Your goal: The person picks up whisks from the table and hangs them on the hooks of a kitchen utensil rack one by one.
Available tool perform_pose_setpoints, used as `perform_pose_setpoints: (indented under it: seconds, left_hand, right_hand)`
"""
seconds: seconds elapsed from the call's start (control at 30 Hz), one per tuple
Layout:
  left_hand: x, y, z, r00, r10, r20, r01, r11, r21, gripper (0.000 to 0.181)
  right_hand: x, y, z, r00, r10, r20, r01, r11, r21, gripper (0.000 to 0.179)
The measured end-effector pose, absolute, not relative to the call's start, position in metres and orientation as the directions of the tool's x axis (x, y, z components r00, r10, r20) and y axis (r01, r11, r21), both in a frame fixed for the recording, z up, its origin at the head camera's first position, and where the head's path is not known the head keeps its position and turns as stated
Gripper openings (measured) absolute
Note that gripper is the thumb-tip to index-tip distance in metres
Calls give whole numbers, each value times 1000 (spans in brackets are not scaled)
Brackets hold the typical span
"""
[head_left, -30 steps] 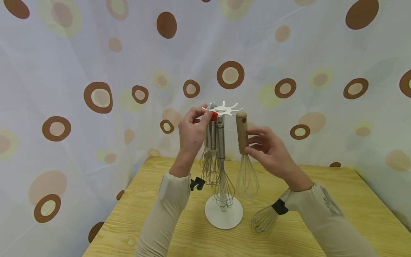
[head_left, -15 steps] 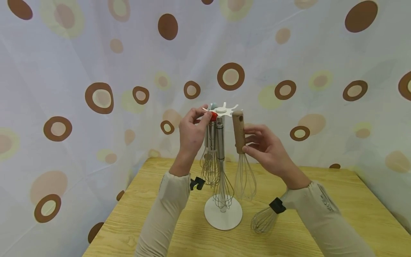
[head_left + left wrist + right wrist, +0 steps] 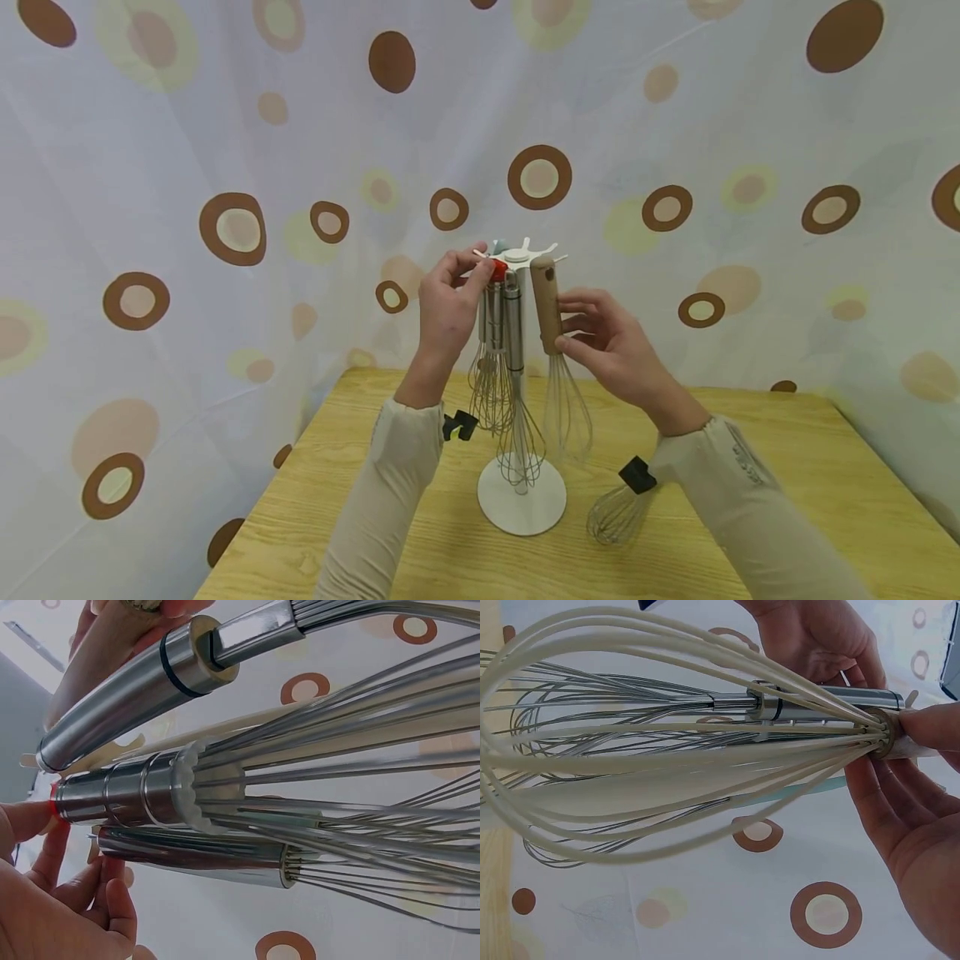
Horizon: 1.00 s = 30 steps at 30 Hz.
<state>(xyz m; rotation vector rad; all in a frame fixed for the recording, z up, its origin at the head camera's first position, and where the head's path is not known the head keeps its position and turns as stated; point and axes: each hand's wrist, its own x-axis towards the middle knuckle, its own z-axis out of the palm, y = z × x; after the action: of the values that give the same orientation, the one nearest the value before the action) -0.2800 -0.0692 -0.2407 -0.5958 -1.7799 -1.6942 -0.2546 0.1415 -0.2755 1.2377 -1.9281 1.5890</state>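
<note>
A white whisk stand (image 3: 517, 256) with a hooked top holds several steel-handled whisks. At its left side my left hand (image 3: 447, 312) pinches the red end of one hanging whisk (image 3: 124, 791), thumb in front, fingers behind. My right hand (image 3: 611, 350) grips a wooden-handled whisk (image 3: 546, 308) upright, low on the handle between thumb and fingers. The handle's holed top overlaps the right-hand hooks in the head view. Pale wires of this whisk fan out across the right wrist view. Between the hands hangs another steel whisk (image 3: 513, 325).
The stand's round white base (image 3: 491, 500) sits on the wooden table (image 3: 300, 517). To its right, another whisk (image 3: 617, 515) lies on the tabletop, partly hidden by the right wrist's black strap mount (image 3: 637, 474). A dotted curtain (image 3: 360, 125) hangs behind the table.
My right hand has moved left with the wooden-handled whisk, bringing its top to the stand's hooks and tilting the handle slightly. My left hand stays at the red end.
</note>
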Motion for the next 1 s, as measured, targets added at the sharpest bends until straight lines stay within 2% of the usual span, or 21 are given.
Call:
perform_pose_setpoints:
  seconds: [0.53, 0.87, 1.0]
  left_hand:
    - [-283, -71, -239, -733, -68, 677, 672, 81, 736, 14]
    - [-285, -75, -240, -735, -33, 677, 673, 88, 734, 15]
    - [-285, -76, -239, -736, -16, 677, 673, 94, 734, 15]
  right_hand:
    - [-261, 134, -281, -599, -359, 715, -782, 70, -620, 42]
    - [-265, 137, -288, -569, -363, 738, -805, 60, -591, 40]
    - [-266, 148, -296, -612, -358, 705, -778, 116, -617, 41]
